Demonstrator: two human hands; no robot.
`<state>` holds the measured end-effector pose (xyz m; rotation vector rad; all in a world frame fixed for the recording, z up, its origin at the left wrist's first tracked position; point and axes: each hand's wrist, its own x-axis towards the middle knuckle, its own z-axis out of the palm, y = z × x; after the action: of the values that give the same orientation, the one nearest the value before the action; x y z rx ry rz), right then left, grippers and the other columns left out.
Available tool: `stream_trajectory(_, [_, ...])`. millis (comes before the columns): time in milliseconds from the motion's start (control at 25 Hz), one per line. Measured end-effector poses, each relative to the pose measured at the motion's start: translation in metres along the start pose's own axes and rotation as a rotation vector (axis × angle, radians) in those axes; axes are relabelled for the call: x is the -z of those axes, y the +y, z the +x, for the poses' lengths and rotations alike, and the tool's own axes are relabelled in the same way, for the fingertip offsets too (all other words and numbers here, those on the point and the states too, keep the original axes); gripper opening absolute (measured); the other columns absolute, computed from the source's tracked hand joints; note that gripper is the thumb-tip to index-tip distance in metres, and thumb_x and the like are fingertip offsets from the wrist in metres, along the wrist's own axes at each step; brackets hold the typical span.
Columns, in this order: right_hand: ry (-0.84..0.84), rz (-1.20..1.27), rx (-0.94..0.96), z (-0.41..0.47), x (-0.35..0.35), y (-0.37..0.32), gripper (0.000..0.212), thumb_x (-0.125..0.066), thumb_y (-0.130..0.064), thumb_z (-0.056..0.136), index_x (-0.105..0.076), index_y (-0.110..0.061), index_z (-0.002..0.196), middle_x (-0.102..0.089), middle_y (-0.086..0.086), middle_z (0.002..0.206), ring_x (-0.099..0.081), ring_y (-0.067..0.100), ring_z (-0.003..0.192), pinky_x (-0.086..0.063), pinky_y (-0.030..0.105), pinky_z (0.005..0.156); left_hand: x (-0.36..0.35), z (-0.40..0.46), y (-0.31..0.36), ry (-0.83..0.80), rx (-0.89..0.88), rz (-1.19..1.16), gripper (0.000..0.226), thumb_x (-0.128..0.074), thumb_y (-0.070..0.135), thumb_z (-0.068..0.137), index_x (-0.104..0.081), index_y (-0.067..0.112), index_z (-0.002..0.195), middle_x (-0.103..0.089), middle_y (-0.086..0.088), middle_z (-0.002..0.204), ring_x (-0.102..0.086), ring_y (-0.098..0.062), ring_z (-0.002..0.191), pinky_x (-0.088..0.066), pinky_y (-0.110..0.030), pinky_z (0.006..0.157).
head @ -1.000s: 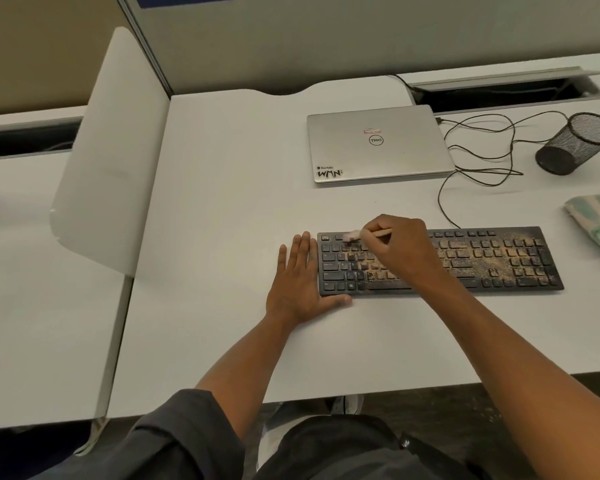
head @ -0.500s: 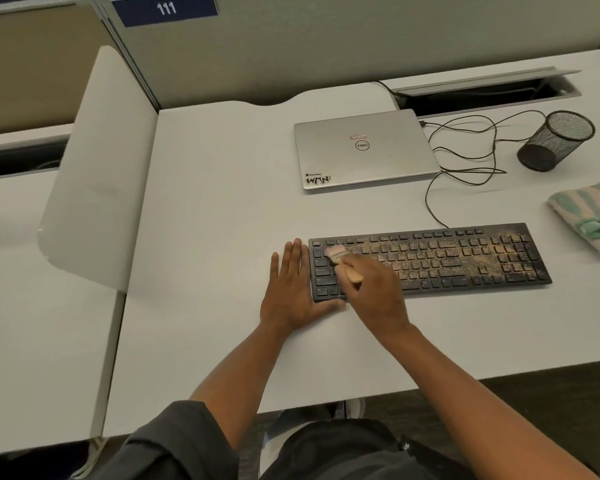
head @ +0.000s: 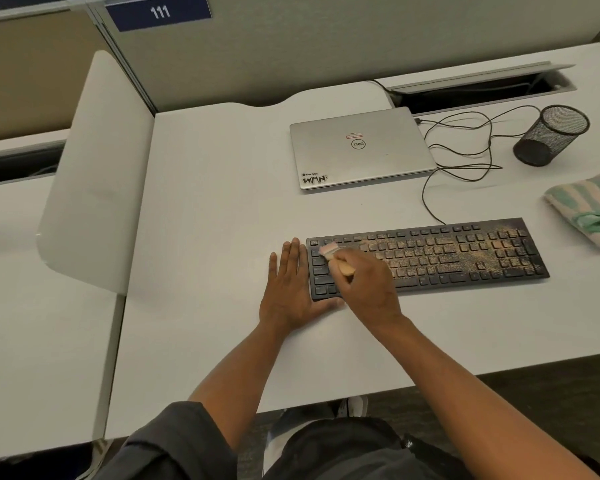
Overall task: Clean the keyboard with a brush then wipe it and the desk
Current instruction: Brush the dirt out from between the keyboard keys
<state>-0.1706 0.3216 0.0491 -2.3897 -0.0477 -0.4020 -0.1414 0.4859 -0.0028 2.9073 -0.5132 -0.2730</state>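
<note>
Head view: left hand (head: 293, 292) lies flat, fingers straight, on the desk (head: 205, 237) against the dusty keyboard (head: 430, 258)'s left end; right hand (head: 368, 285) grips a brush (head: 336, 259), bristles on the upper-left keys

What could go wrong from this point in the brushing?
1. The brush in the right hand works the left end of the keyboard; the tan dust could get swept onto the desk or packed between keys.
2. The left hand lies flat at the keyboard's left edge, so debris may land on it.
3. Strokes toward the far edge could send dust at the laptop.
</note>
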Motion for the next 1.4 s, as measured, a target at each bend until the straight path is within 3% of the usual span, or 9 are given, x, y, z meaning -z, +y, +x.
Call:
stream_trajectory(200, [0.099,-0.026,-0.122,0.008,0.018,0.018,0.011,-0.065,-0.022,0.093,-0.07,-0.012,0.092,-0.07,0.004,0.08,-0.062,0.023,0.068,-0.052,0.036,0.061,0.0,0.001,-0.001,0.004,0.0,-0.041,0.137,-0.029,0.101,0.07,0.008,0.006,0.161,0.015,-0.012,0.169,0.024,-0.021,0.154,0.009,-0.05,0.125])
stream_trajectory(440, [0.011,0.027,-0.017,-0.009,0.008,0.002,0.007,-0.065,-0.022,0.093,-0.07,-0.016,0.091,-0.07,-0.001,0.083,-0.063,0.018,0.071,-0.052,0.032,0.065,0.0,0.0,0.0,0.007,0.001,-0.008,0.135,-0.024,0.101,0.071,0.007,0.005,0.161,0.014,-0.012,0.169,0.022,-0.022,0.154,0.008,-0.051,0.125])
stream_trajectory(640, [0.065,-0.024,-0.149,-0.009,0.014,0.006,0.011,-0.066,-0.023,0.093,-0.068,-0.013,0.089,-0.069,0.001,0.079,-0.062,0.021,0.069,-0.052,0.036,0.061,-0.001,0.001,0.0,-0.009,0.007,-0.018,0.136,-0.028,0.101,0.07,0.009,0.007,0.161,0.016,-0.012,0.169,0.023,-0.021,0.154,0.011,-0.049,0.125])
stream_trajectory(880, [-0.019,0.098,-0.056,-0.017,0.007,-0.007,0.011,-0.065,-0.024,0.093,-0.07,-0.014,0.09,-0.07,-0.002,0.081,-0.063,0.018,0.072,-0.053,0.035,0.065,0.002,0.0,0.0,-0.016,0.003,0.016,0.138,-0.01,0.104,0.066,0.01,0.006,0.16,0.016,-0.012,0.169,0.022,-0.023,0.154,0.01,-0.049,0.125])
stream_trajectory(1120, [0.043,0.043,-0.092,-0.005,0.02,0.003,0.01,-0.066,-0.021,0.091,-0.068,-0.013,0.086,-0.069,0.0,0.076,-0.061,0.019,0.067,-0.051,0.035,0.061,0.0,0.001,-0.001,-0.026,0.0,-0.004,0.138,-0.02,0.103,0.067,0.01,0.006,0.16,0.017,-0.012,0.169,0.025,-0.022,0.153,0.011,-0.049,0.124])
stream_trajectory(1240, [0.009,0.086,-0.013,-0.008,0.019,-0.01,0.005,-0.069,-0.014,0.088,-0.066,-0.013,0.083,-0.071,-0.005,0.08,-0.062,0.015,0.068,-0.048,0.028,0.061,0.002,0.0,-0.001,-0.019,-0.001,0.013,0.138,-0.015,0.104,0.067,0.011,0.006,0.16,0.017,-0.011,0.169,0.024,-0.022,0.153,0.011,-0.049,0.125])
stream_trajectory(1400, [0.025,0.066,-0.061,-0.002,0.019,-0.003,0.007,-0.069,-0.013,0.087,-0.064,-0.013,0.081,-0.067,-0.004,0.072,-0.059,0.017,0.062,-0.047,0.029,0.056,0.002,0.0,-0.001,-0.015,-0.002,-0.006,0.139,-0.011,0.104,0.065,0.01,0.005,0.16,0.016,-0.012,0.169,0.023,-0.022,0.154,0.012,-0.049,0.125])
